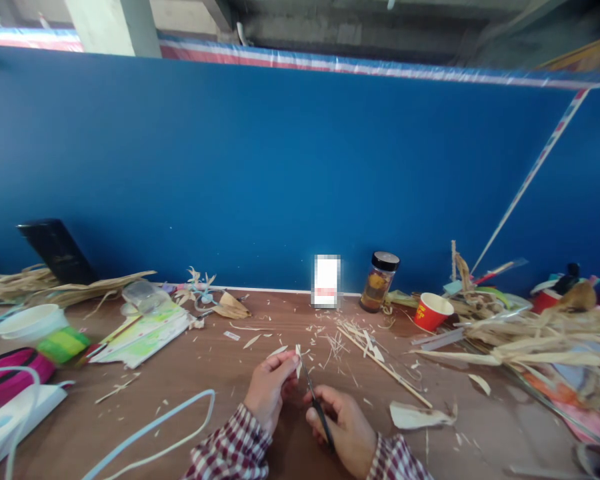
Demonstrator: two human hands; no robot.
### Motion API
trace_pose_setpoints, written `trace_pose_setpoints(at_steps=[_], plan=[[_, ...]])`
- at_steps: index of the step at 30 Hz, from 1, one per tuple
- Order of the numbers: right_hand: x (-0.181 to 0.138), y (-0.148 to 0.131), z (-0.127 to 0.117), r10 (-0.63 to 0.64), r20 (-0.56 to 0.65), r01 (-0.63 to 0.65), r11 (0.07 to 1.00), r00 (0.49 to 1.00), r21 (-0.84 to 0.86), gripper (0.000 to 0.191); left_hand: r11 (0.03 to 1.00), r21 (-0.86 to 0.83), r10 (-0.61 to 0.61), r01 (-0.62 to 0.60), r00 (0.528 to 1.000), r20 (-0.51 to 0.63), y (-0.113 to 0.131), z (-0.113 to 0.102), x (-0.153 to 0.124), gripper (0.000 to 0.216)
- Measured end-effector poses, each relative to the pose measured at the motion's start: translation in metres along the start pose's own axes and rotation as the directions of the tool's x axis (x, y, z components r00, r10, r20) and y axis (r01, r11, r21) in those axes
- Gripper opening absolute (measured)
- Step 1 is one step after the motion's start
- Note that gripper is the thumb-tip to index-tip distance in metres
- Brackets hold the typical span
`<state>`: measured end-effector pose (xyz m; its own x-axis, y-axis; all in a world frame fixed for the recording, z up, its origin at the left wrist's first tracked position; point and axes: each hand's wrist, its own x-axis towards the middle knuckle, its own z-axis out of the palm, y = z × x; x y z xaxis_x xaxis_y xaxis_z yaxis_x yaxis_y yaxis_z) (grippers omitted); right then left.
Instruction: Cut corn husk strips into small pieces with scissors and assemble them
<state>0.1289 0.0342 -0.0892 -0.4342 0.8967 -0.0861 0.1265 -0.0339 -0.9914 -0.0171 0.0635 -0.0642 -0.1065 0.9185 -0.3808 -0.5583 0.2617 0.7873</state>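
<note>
Near the front middle of the table, my left hand point(275, 383) pinches a small pale strip of corn husk point(299, 361) between thumb and fingers. My right hand point(343, 423) grips black-handled scissors point(321, 417), their blades pointing up toward the strip. The blade tips are close beside the strip; whether they touch it I cannot tell. Around both hands lie thin husk clippings point(335, 350) and a long thin stick point(385, 370). A larger pale husk piece point(420, 416) rests to the right of my right hand.
A tea jar point(379, 283) and a red paper cup point(433, 313) stand at the back right, beside heaped dry husks point(545, 333). Left are a painted paper point(145, 333), a pink pouch point(17, 377), a power strip point(17, 427) and a looped cable point(165, 427). A blue partition point(260, 173) rises behind.
</note>
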Motion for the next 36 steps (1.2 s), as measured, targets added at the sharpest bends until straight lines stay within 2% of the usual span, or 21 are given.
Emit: trace_pose_setpoints(at_steps=[14, 30, 36], plan=[[0.0003, 0.0005, -0.001, 0.003, 0.006, -0.003, 1.0, 1.0, 0.001, 0.027, 0.999, -0.023, -0.04, 0.04, 0.999, -0.03, 0.0008, 0.0024, -0.002, 0.013], [0.0006, 0.0023, 0.001, 0.002, -0.004, -0.002, 1.0, 1.0, 0.025, 0.025, 0.999, -0.028, -0.04, 0.039, 0.999, -0.012, -0.0011, 0.0012, 0.0, 0.016], [-0.0004, 0.0013, 0.0007, 0.005, 0.002, -0.005, 1.0, 1.0, -0.026, 0.028, 0.998, -0.026, -0.049, 0.049, 0.999, -0.017, -0.0018, 0.0005, 0.0018, 0.014]])
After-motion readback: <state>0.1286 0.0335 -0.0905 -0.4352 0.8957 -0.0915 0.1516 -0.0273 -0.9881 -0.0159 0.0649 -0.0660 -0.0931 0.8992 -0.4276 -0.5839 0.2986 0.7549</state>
